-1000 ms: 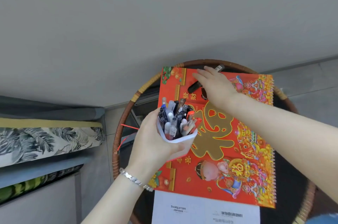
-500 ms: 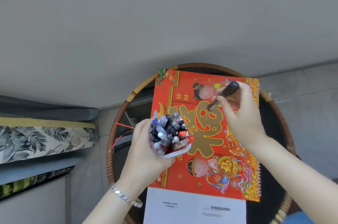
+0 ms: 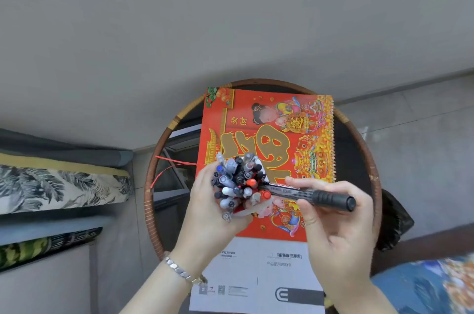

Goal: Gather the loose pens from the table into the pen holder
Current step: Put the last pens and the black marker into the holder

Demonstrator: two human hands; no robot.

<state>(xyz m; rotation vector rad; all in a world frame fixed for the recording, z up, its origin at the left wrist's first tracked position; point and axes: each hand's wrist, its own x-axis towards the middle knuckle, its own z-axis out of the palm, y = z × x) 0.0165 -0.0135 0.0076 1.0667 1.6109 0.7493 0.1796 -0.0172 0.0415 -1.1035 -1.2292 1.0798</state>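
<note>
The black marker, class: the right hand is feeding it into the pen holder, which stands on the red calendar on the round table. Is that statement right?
Not quite. The head view shows the pen holder held up in the left hand, above the red calendar, not standing on it. The rest holds: the right hand is feeding the black marker into it, over the round table.

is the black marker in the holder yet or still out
Partly in. The right hand holds the black marker nearly level, one end among the pens in the pen holder, its capped end still outside; the left hand grips the holder.
</note>
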